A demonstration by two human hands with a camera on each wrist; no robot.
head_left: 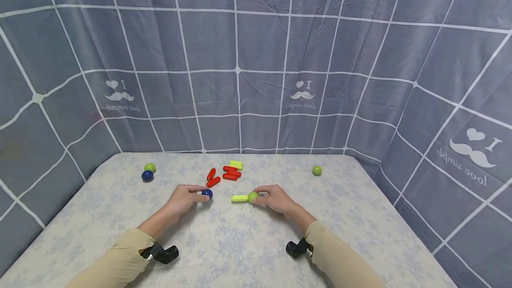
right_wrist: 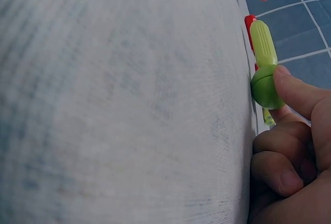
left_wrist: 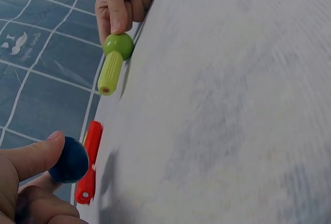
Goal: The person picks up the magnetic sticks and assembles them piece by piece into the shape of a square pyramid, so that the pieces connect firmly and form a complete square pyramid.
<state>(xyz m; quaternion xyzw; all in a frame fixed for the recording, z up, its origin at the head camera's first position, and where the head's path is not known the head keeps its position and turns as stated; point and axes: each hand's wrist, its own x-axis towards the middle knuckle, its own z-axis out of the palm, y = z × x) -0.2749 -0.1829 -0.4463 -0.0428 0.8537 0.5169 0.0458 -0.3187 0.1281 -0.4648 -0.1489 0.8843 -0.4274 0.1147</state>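
My left hand (head_left: 185,199) pinches a dark blue ball (left_wrist: 72,161) between thumb and fingers, just above the table. A green ball (right_wrist: 266,86) is pinched by my right hand (head_left: 276,198), with a ribbed yellow-green rod (head_left: 239,198) joined to its left side. The rod's free end, with a small hole, points toward my left hand in the left wrist view. Beyond the blue ball lie two red rods, one red rod (head_left: 213,182) close to my left fingertips. Some right-hand fingers are curled beneath the thumb in the right wrist view.
Behind the hands lie more red rods (head_left: 230,176) and yellow-green rods (head_left: 235,162). At the far left, a green ball (head_left: 150,167) sits against a blue ball (head_left: 147,176). Another green ball (head_left: 317,170) stands at the back right. A grey checked curtain (head_left: 262,97) encloses the patterned tabletop (head_left: 224,248).
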